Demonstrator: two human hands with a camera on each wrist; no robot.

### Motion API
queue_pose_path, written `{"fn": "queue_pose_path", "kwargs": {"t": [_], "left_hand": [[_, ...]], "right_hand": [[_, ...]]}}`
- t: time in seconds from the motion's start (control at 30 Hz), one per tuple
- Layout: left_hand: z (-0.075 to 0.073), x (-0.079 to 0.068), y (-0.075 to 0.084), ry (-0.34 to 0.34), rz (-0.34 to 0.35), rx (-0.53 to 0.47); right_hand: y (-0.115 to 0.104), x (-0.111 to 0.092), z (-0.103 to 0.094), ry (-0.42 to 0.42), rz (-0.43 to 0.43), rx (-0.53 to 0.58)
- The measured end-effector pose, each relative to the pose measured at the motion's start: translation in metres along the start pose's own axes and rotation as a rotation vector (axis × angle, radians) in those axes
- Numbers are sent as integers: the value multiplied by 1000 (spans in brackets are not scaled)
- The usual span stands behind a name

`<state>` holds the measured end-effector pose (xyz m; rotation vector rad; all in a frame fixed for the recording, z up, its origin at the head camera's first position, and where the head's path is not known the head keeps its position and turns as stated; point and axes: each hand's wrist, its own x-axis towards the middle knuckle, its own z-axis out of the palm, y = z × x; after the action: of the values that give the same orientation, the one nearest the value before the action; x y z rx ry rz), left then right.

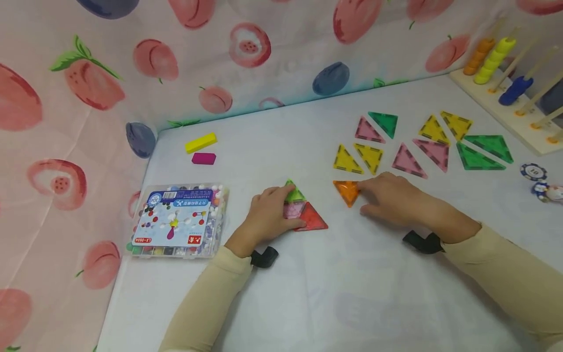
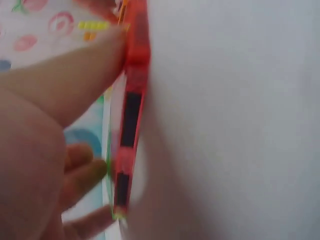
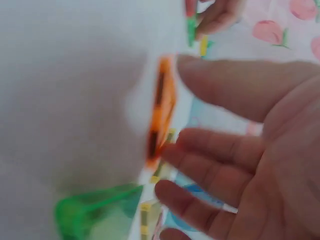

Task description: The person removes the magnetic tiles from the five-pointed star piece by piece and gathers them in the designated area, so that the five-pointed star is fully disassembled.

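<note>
Three joined magnetic tiles lie on the white tabletop: a light green triangle on top, a pink tile below it and a red triangle at the right. My left hand rests along their left side, its thumb touching the lower tiles and its fingertips near the green one. Apart from them, to the right, lies an orange triangle tile. My right hand touches its right edge with the fingertips, while the thumb stands spread in the right wrist view.
Yellow tiles, pink tiles and green tiles lie beyond the right hand. A bead-peg board stands at the back right. To the left are a clear boxed kit, a yellow block and a magenta block.
</note>
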<state>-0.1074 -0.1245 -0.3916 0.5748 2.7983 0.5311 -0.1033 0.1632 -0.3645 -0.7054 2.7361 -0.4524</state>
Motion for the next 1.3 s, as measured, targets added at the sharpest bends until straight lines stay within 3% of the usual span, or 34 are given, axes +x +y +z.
{"fn": "queue_pose_path", "kwargs": {"t": [0.1, 0.2, 0.33, 0.4, 0.5, 0.63, 0.73, 0.83, 1.07, 1.3], "left_hand": [[-1, -1, 6, -5, -29, 0], [-7, -6, 5, -53, -60, -79], [-15, -14, 1, -133, -68, -220], [-17, -16, -1, -133, -43, -249], [-16, -14, 0, -103, 23, -199], [-12, -8, 2, -106, 51, -64], [-9, -4, -1, -103, 14, 27], [-7, -2, -5, -53, -34, 93], [-8, 3, -6, 35, -92, 143], [-1, 3, 19, 61, 17, 50]], "right_hand": [[-6, 0, -1, 19, -10, 36], [-17, 1, 3, 12, -89, 60], [-31, -1, 10, -98, -183, 51], [-37, -1, 13, -163, -202, 43], [-43, -1, 17, -189, -214, 30], [-45, -1, 20, -143, -234, -27], [-44, -1, 21, -125, -224, -72], [-41, -3, 20, -117, -190, -94], [-30, -8, 16, -89, -154, -69], [-27, -9, 14, -107, -181, 21]]}}
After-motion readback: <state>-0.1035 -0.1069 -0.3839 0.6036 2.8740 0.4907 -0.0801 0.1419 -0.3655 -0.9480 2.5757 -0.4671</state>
